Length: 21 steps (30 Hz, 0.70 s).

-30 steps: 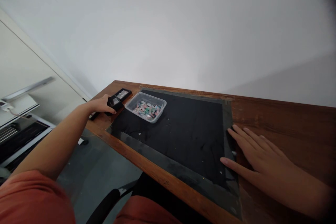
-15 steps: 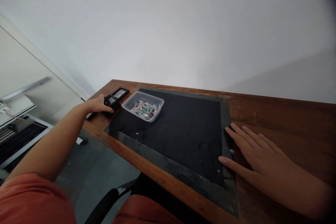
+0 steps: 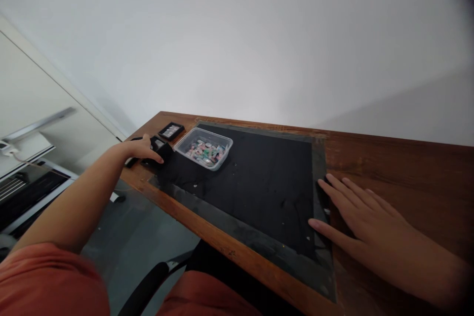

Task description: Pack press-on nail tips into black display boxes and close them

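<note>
At the far left end of the table, my left hand (image 3: 141,149) has its thumb and fingers around a small black box (image 3: 159,144). Part of that box hides behind my fingers, and another dark item lies under or beside the palm. Just beyond it lies a black-framed case (image 3: 171,131) with small pale pieces in it. A clear plastic tub (image 3: 223,157) of small colourful wrapped pieces (image 3: 205,152) stands right of the box on the black mat (image 3: 259,182). My right hand (image 3: 365,224) is open, fingers spread, at the mat's right edge, holding nothing.
The wooden table (image 3: 400,173) meets a white wall (image 3: 259,49) at the back. Small white specks lie on the mat. A chair armrest (image 3: 146,289) is below the front edge. White-framed equipment (image 3: 33,192) stands on the left.
The black box in my left hand has shifted slightly towards the front, and the gap to the black-framed case has widened. My right hand has stayed put. The view has tilted a little.
</note>
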Motion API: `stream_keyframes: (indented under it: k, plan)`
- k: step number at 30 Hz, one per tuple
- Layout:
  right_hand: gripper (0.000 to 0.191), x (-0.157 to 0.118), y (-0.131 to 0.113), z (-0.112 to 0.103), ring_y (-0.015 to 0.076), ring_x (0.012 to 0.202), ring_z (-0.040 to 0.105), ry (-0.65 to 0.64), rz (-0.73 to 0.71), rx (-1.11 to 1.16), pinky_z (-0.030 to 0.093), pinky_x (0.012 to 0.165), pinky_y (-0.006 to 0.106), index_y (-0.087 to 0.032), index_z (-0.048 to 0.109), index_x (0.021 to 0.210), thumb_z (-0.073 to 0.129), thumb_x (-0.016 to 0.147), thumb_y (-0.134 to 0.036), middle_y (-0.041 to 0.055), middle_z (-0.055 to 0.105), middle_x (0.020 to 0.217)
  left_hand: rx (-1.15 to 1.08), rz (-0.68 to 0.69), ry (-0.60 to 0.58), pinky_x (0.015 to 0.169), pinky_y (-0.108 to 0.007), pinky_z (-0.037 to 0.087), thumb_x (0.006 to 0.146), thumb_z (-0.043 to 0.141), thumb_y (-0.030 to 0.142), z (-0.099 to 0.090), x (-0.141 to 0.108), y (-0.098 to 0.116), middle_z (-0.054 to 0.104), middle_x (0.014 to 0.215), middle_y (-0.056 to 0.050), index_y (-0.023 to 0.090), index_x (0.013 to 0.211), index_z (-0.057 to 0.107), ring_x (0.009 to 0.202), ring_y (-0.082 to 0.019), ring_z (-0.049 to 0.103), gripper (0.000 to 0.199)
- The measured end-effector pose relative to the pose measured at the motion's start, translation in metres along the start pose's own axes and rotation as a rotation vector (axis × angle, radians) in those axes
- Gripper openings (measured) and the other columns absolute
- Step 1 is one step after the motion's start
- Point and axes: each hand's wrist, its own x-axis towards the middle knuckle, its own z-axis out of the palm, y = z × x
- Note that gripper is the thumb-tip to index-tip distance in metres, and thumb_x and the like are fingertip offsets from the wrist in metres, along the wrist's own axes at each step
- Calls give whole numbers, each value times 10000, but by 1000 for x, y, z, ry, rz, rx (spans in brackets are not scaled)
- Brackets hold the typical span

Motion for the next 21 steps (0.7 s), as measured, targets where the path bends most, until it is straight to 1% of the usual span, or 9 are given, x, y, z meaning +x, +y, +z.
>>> stream_keyframes:
  k: [3, 5, 7, 13, 21]
  plan:
    - [1295, 0, -6, -6, 418, 1650, 281, -41, 11, 9, 304, 1325, 642, -77, 477, 1644, 135, 813, -1010, 128, 327, 1753, 129, -61, -151, 976, -488, 630, 1025, 703, 399, -4, -8, 9, 675, 1360, -125, 169, 1370, 643, 1163, -270, 700, 419]
    - [1285, 0, -9, -10, 417, 1654, 268, -62, 13, 17, 289, 1333, 641, -75, 464, 1652, 135, 822, -1000, 123, 311, 1760, 190, -72, -210, 979, -485, 629, 1022, 707, 399, -7, -16, 15, 673, 1363, -123, 174, 1373, 641, 1171, -272, 698, 422]
    - [1255, 0, -11, -14, 421, 1655, 264, -74, 15, 20, 286, 1334, 646, -74, 454, 1658, 146, 843, -978, 125, 304, 1763, 240, -69, -239, 987, -489, 625, 1020, 710, 399, -10, -23, 19, 668, 1374, -123, 178, 1379, 639, 1185, -276, 694, 428]
    - [1163, 0, -10, -12, 468, 1623, 322, -56, -11, 16, 345, 1291, 694, -53, 468, 1647, 244, 898, -913, 178, 315, 1752, 337, -40, -257, 988, -493, 624, 1023, 705, 406, -13, -40, 25, 669, 1373, -126, 173, 1381, 637, 1180, -276, 694, 432]
    - [1086, 2, -8, -8, 488, 1605, 351, -20, -32, 33, 364, 1283, 698, -63, 476, 1644, 322, 930, -866, 201, 368, 1737, 415, 25, -218, 996, -496, 620, 1019, 709, 409, -15, -60, 32, 665, 1380, -129, 175, 1388, 633, 1190, -280, 691, 444]
